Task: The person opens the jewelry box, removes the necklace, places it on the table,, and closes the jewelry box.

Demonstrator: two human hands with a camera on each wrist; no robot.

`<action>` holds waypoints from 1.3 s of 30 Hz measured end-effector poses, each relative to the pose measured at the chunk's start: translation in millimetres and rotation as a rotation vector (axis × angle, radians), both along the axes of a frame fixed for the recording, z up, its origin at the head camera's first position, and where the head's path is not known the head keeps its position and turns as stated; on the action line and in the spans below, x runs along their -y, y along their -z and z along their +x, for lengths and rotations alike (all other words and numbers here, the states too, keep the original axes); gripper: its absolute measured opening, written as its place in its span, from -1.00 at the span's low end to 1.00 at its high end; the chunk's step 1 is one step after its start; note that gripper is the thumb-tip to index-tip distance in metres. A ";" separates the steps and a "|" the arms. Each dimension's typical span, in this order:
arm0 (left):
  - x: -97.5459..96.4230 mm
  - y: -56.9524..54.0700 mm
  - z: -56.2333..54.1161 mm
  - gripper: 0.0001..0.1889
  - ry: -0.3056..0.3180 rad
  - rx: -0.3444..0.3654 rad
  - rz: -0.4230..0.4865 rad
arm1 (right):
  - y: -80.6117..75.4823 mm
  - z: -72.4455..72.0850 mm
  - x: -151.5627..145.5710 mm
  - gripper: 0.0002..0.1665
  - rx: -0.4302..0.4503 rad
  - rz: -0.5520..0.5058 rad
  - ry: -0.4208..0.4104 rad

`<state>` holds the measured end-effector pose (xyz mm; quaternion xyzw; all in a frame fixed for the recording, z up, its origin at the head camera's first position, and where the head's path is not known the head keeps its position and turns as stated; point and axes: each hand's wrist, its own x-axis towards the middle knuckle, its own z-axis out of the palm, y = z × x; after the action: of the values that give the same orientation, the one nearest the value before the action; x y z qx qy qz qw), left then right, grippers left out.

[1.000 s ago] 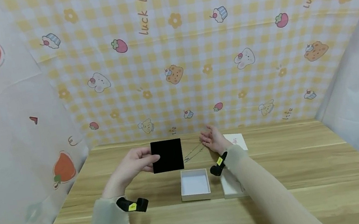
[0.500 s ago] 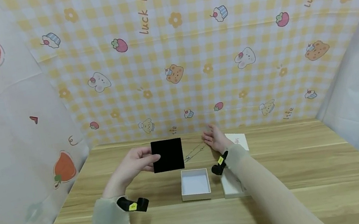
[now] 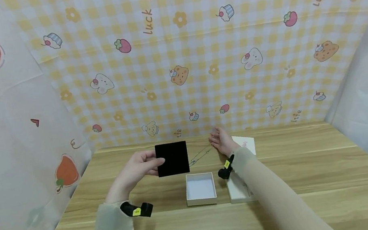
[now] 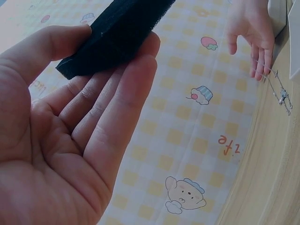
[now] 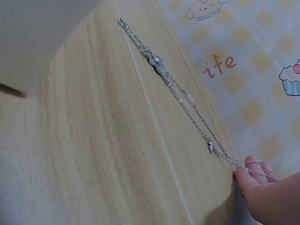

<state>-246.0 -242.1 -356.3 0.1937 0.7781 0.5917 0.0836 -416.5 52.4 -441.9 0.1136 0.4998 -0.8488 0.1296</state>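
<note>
From the head view, I see the person's left hand (image 3: 141, 164) pinching a flat black square pad (image 3: 173, 159) by its edge, thumb across the front, held up above the pale wood-grain desk (image 3: 326, 168). Well to its right, near the back of the desk, the right hand (image 3: 223, 142) has its fingers loosely extended. Between the two runs a thin silver chain necklace (image 3: 194, 161), its near end passing beside the pad's right edge. In front of the pad sits a small white square box (image 3: 202, 202), its inside facing up. A white rectangular box-like piece (image 3: 239, 191) lies partly under the right forearm, and a white card with pink writing (image 3: 244, 143) shows behind the right wrist.

From the left wrist, the thumb presses one side of the pad and the fingers support the other. Across the way, the right hand's thumb stands apart from its fingers, the chain crossing them.

From the right wrist, the doubled necklace stretches to the right hand and loops over its fingers; I cannot tell how much of it touches the desk.
</note>
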 end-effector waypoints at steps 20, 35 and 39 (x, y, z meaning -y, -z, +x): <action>-0.3 1.7 -1.7 -0.77 -0.011 -0.001 0.009 | 2.0 -5.1 -4.8 -0.23 0.038 -0.071 0.018; -0.9 -0.6 1.1 -0.76 -0.010 -0.008 0.009 | 0.8 -3.2 -12.1 -0.27 0.051 -0.086 0.076; -0.4 -1.3 1.0 -0.74 -0.002 -0.012 0.016 | 0.4 -3.7 -13.9 -0.28 0.055 -0.091 0.088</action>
<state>-245.1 -241.7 -355.0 0.1973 0.7740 0.5967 0.0768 -420.2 66.3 -442.3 0.1528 0.4516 -0.8720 0.1111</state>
